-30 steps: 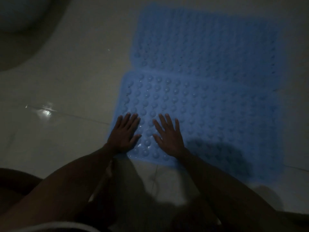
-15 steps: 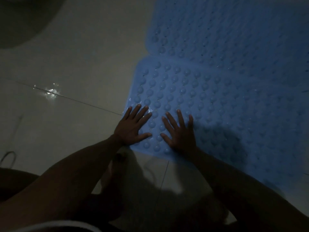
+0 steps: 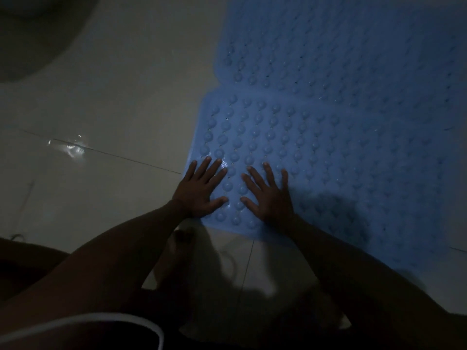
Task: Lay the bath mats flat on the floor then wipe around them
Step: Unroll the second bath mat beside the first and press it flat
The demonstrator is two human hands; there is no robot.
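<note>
Two blue bath mats with raised bumps lie flat on the pale tiled floor. The near mat (image 3: 316, 152) fills the middle and right; the far mat (image 3: 341, 46) lies beyond it, its near edge overlapped. My left hand (image 3: 199, 189) presses flat on the near mat's front left corner, fingers spread. My right hand (image 3: 269, 193) presses flat just to its right, fingers spread too. Neither hand holds anything. The light is dim.
The tiled floor (image 3: 113, 102) stretches to the left, with a wet shiny patch (image 3: 72, 149) by a grout line. A dark rounded shape (image 3: 32, 34) sits at the top left. My foot (image 3: 177, 251) and knees are near the mat's front edge.
The view has shifted so the mats appear nearer and further right. Both hands stay flat on the near mat's front left corner, side by side.
</note>
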